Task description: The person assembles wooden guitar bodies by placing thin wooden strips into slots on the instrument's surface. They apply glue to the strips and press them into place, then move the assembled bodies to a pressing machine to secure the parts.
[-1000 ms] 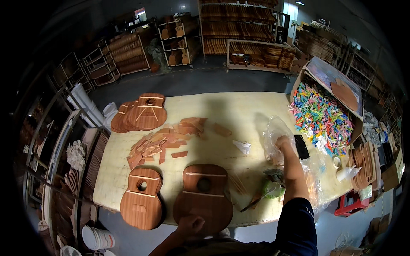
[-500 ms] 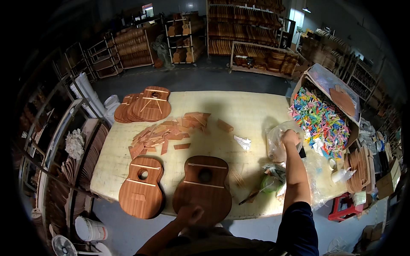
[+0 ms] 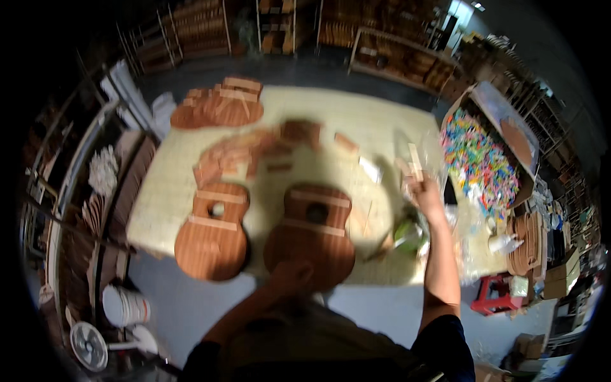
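In my right hand (image 3: 425, 193) is a thin pale wooden strip (image 3: 415, 159), pinched so that it points up and away over the table. My left hand (image 3: 295, 276) is at the lower part of a dark brown guitar soundboard (image 3: 312, 242), its fingers smeared by motion. That soundboard has a round sound hole and two pale braces across it. A second, lighter soundboard (image 3: 210, 248) with similar braces lies to its left. Below my right hand, beside the forearm, sits a green container (image 3: 407, 234). A clear plastic bag (image 3: 434, 155) lies just beyond the hand.
Loose thin wood pieces (image 3: 238, 149) are heaped mid-table, with stacked soundboards (image 3: 216, 108) at the far left. A box of colourful small clips (image 3: 480, 162) stands at the right. White paper (image 3: 370, 170) lies near the middle. A red stool (image 3: 496, 295) and white bucket (image 3: 126, 305) flank the table.
My right hand has come out of the plastic bag and now holds a pale wooden strip. The view has tilted, so the table appears higher. My left hand stays by the dark soundboard.
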Demonstrator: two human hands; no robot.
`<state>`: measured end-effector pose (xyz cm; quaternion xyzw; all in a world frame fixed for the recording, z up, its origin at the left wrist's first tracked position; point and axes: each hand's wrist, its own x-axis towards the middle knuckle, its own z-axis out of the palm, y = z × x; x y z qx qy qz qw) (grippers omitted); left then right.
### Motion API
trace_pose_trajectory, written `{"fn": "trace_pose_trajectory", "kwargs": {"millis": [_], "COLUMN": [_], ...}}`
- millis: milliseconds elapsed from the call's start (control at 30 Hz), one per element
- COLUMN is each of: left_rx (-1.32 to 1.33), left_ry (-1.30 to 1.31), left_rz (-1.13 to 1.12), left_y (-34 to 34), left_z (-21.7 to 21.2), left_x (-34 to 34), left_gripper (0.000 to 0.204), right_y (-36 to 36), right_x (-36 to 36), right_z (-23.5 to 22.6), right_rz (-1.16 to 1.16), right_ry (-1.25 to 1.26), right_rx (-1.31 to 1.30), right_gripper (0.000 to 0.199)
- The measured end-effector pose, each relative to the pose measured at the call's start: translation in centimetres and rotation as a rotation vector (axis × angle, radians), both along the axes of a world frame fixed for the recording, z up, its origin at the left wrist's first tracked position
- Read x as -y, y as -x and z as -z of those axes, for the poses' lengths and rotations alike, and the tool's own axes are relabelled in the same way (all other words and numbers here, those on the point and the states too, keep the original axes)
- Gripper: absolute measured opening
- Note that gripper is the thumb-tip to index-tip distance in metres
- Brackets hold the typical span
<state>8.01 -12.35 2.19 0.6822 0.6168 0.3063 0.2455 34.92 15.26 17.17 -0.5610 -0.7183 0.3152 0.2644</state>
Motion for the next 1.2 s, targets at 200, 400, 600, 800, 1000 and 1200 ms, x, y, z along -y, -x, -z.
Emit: {"fn": "trace_pose_trajectory", "kwargs": {"millis": [200,400,600,800,1000,1200], "left_rx": [0.015,0.114,0.031,-0.142,-0.063,-0.028], "left_ry": [-0.341,-0.347,-0.434,-0.534,-0.448,-0.437], "left_rz": [0.284,0.265,0.169,0.064,0.145,0.130], "left_y": [0.6,1.3,1.1,0.7,1.4,1.2], "left_z": [-1.1,-0.9,-1.0,-2.7,-0.1,-0.6], "left_x": [1.9,2.8,2.2,1.0,0.8,1.0], "left_gripper": [0.019,0.027,0.036,0.036,0.035,0.032], "right_y": [8.6,8.5,3.6,4.7,4.9,6.3], "right_x": [15.1,16.9,18.6,20.3,23.5,27.1], "right_z": [8.9,8.4,11.0,12.4,13.0,14.4], "right_rz": [-0.725,-0.559,-0.252,-0.334,-0.128,-0.142], "right_ry": [0.003,-0.213,-0.229,-0.394,-0.486,-0.311], "right_rx": [0.184,0.007,0.013,0.120,0.092,0.413], "right_gripper": [0.034,0.026,0.023,0.016,0.030,0.083]}}
